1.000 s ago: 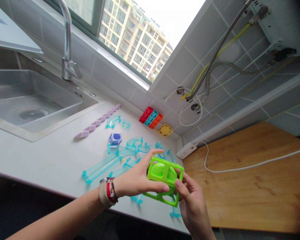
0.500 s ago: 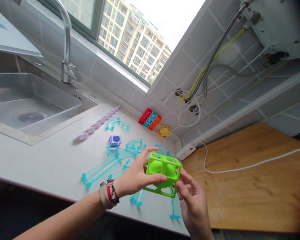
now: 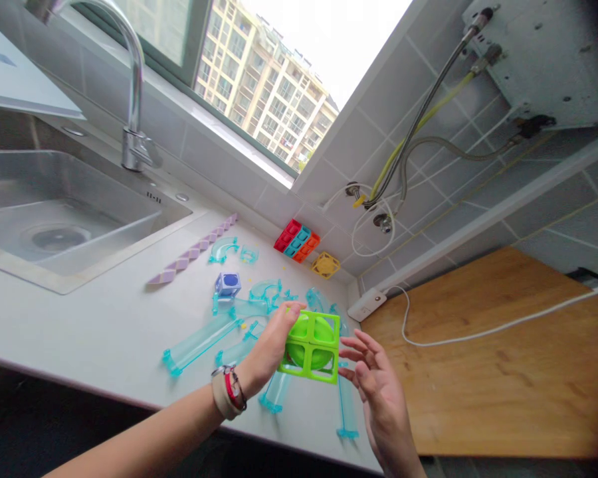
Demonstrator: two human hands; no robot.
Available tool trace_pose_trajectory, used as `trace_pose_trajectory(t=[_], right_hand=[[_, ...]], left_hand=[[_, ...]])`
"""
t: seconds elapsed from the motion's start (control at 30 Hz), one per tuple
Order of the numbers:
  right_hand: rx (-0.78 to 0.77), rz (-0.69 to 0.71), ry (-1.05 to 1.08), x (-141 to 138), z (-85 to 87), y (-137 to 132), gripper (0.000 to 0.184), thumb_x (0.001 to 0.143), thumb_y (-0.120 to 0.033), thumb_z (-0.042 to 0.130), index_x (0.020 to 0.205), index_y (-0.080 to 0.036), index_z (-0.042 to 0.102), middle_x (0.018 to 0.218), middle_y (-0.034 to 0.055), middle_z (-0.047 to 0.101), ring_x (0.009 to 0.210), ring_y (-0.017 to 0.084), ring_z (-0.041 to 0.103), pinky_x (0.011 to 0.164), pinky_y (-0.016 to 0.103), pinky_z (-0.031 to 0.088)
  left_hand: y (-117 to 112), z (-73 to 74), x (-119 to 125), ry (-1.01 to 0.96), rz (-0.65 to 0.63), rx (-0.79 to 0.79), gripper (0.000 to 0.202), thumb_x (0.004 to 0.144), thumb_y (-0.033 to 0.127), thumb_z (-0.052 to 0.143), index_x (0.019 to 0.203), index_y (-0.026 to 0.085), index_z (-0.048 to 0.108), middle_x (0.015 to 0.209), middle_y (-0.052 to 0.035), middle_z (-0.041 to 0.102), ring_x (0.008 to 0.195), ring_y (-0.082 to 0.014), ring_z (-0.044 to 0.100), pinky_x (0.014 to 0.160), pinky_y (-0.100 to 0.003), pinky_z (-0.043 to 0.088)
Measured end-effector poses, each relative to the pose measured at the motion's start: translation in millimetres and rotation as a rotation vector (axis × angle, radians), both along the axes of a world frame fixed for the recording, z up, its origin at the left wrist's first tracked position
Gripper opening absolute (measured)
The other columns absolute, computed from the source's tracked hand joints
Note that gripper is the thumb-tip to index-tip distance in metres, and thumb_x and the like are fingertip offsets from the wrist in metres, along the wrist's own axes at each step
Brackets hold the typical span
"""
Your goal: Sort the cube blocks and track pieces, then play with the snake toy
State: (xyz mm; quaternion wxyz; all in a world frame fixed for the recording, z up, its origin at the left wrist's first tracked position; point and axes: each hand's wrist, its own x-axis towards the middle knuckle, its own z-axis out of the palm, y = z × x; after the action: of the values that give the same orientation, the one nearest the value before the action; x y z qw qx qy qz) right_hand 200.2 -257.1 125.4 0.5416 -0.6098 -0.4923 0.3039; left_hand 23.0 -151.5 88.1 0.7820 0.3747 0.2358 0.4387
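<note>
My left hand [image 3: 272, 345] grips a bright green open-frame toy block [image 3: 311, 346] by its left side, above the counter. Rounded green shapes show inside its frame. Just right of the block is my right hand [image 3: 379, 385], fingers apart and slightly curled, the fingertips close to the block's right edge; I cannot tell whether they touch it. Below and behind the hands lie clear teal track pieces [image 3: 199, 344], some straight and some curved. A blue-violet cube block [image 3: 228, 284] sits among them.
Red, blue and orange blocks [image 3: 297, 240] stand joined by the wall, beside a yellow frame block [image 3: 325, 265]. A lilac zigzag strip [image 3: 194, 251] lies near the steel sink [image 3: 70, 269] and tap [image 3: 135, 143]. At right are a white power strip [image 3: 367, 305] and a wooden board [image 3: 493, 372].
The green block has turned in my left hand, showing a squarer face, and shifted slightly left. My right hand's fingers have loosened from its right side and spread.
</note>
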Motion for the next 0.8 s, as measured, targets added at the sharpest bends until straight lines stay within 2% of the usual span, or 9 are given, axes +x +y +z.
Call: trace_pose_trajectory(t=[0.07,0.13,0.2,0.3,0.47,0.57,0.67,0.8], right_hand=[[-0.046,0.068,-0.046,-0.3,4.8,0.0,0.059,0.084,-0.048,0.076,0.137,-0.03,0.057,0.131,0.011,0.064,0.113,0.028,0.063,0.089,0.041,0.057],[-0.117,0.124,-0.135,-1.0,12.1,-1.6,0.058,0.083,-0.043,0.078,0.136,-0.028,0.059,0.135,0.0111,0.062,0.119,0.029,0.062,0.095,0.042,0.055],[-0.176,0.159,-0.241,-1.4,21.0,-4.1,0.053,0.084,-0.039,0.078,0.132,-0.026,0.062,0.135,0.0107,0.063,0.119,0.03,0.062,0.098,0.042,0.054],[-0.224,0.231,-0.407,-3.0,35.5,-6.5,0.053,0.083,-0.036,0.079,0.132,-0.026,0.063,0.131,0.0092,0.065,0.116,0.03,0.064,0.098,0.04,0.053],[-0.203,0.326,-0.683,-9.1,57.3,0.7,0.049,0.079,-0.034,0.081,0.126,-0.028,0.067,0.121,0.0063,0.07,0.105,0.027,0.066,0.089,0.034,0.055],[-0.239,0.358,-0.753,-1.2,70.1,13.5,0.045,0.081,-0.036,0.079,0.124,-0.026,0.067,0.115,0.0059,0.072,0.099,0.025,0.068,0.086,0.034,0.056],[-0.288,0.347,-0.756,29.4,79.9,38.0,0.046,0.084,-0.037,0.074,0.127,-0.023,0.065,0.115,0.0068,0.072,0.098,0.026,0.069,0.086,0.037,0.056],[-0.281,0.187,-0.88,97.2,82.0,92.9,0.048,0.082,-0.037,0.074,0.126,-0.022,0.064,0.119,0.008,0.072,0.107,0.028,0.068,0.093,0.04,0.054]], left_hand=[[-5.7,0.4,-4.2,0.14,0.046,0.321,0.048,0.098,0.055,0.051,0.131,0.021,0.053,0.104,-0.0054,0.068,0.097,-0.0225,0.064,0.092,-0.036,0.05],[-10.9,0.5,-8.3,0.205,0.008,0.574,0.056,0.099,0.05,0.051,0.146,0.023,0.037,0.105,-0.0055,0.067,0.095,-0.0224,0.063,0.095,-0.039,0.046],[-14.5,-0.1,-11.0,0.231,-0.03,0.736,0.067,0.099,0.047,0.052,0.154,0.022,0.023,0.103,-0.0059,0.066,0.089,-0.0221,0.063,0.091,-0.039,0.047],[-17.0,-2.1,-12.1,0.235,-0.045,0.857,0.072,0.098,0.048,0.052,0.156,0.021,0.019,0.103,-0.0072,0.066,0.084,-0.0223,0.064,0.085,-0.037,0.048],[-18.5,-5.1,-12.1,0.228,-0.033,0.905,0.072,0.098,0.049,0.052,0.156,0.021,0.02,0.105,-0.0083,0.068,0.086,-0.0233,0.065,0.086,-0.038,0.05],[-17.1,-3.8,-13.4,0.22,0.092,0.873,0.064,0.1,0.044,0.048,0.155,0.024,0.021,0.124,-0.0119,0.062,0.105,-0.0254,0.062,0.096,-0.042,0.047],[-12.6,-0.9,-14.1,0.245,0.261,0.744,0.054,0.101,0.036,0.049,0.15,0.027,0.028,0.139,-0.0133,0.052,0.122,-0.0257,0.054,0.102,-0.044,0.045],[-7.3,0.6,-11.8,0.207,0.378,0.568,0.056,0.099,0.029,0.054,0.148,0.031,0.025,0.143,-0.0124,0.048,0.112,-0.0219,0.058,0.092,-0.04,0.05]])
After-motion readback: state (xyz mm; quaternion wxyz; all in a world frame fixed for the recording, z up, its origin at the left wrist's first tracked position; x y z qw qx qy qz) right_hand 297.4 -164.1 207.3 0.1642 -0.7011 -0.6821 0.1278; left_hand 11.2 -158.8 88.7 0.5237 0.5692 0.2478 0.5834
